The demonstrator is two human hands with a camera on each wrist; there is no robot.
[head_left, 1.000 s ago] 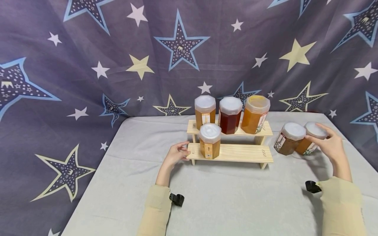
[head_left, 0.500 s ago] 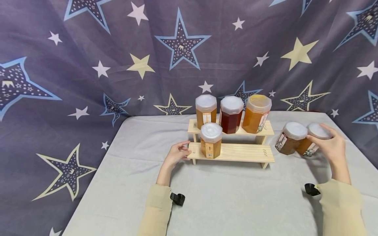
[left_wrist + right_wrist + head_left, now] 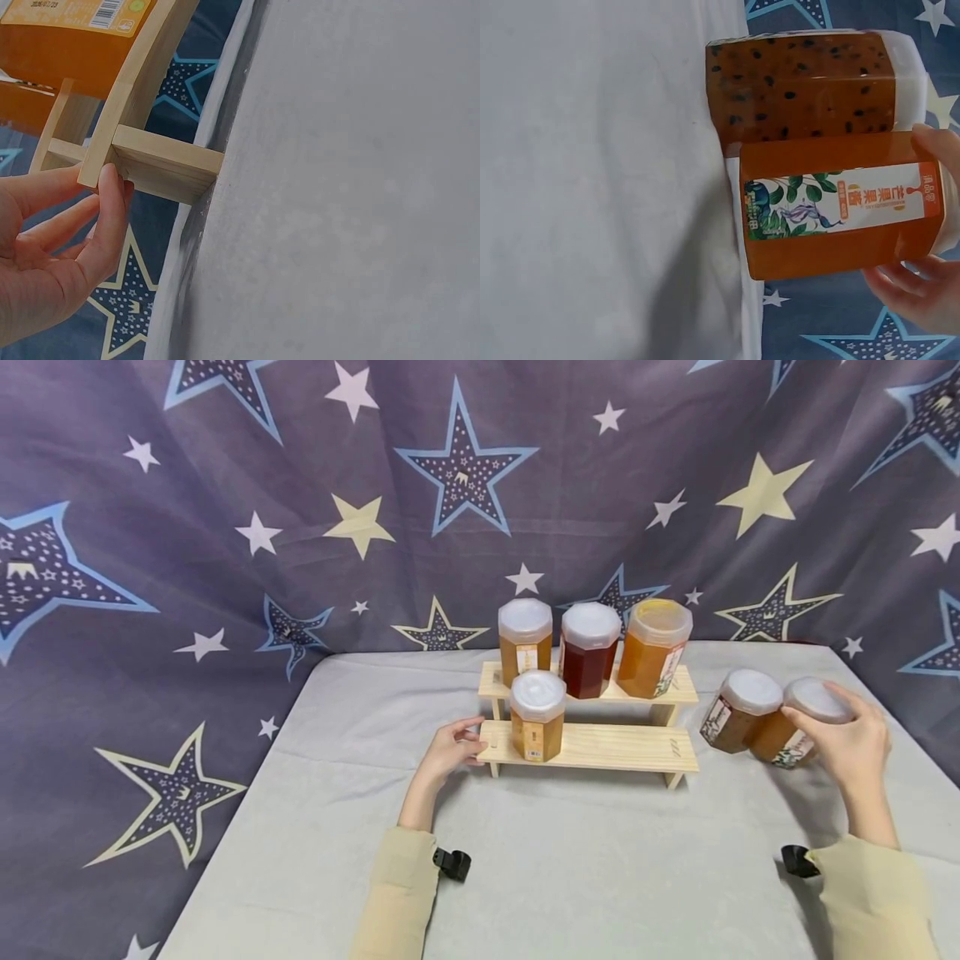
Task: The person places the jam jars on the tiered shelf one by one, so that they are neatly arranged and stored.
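Observation:
In the head view my left hand (image 3: 452, 750) pinches the left end of the lower board of a two-step wooden display rack (image 3: 622, 747). The left wrist view has the thumb and a finger at that board's corner (image 3: 96, 169). On the right, my right hand (image 3: 857, 735) grips an amber jam jar (image 3: 780, 739) near its translucent lid; the jar leans a little. Its label with leaves faces the right wrist camera (image 3: 840, 202). Close beside it stands a brownish jar with dark seeds (image 3: 802, 86), untouched by either hand.
On the rack's upper step stand an amber jar (image 3: 519, 656), a dark red jar (image 3: 587, 668) and an orange jar (image 3: 651, 664). Another amber jar (image 3: 537, 735) is on the lower step, left side. Grey cloth (image 3: 600, 860) covers the table; a starry curtain (image 3: 300, 585) hangs behind.
My right hand has brought the amber jam jar slightly toward me and to the right, away from the seeded jar. The left hand keeps its place on the rack.

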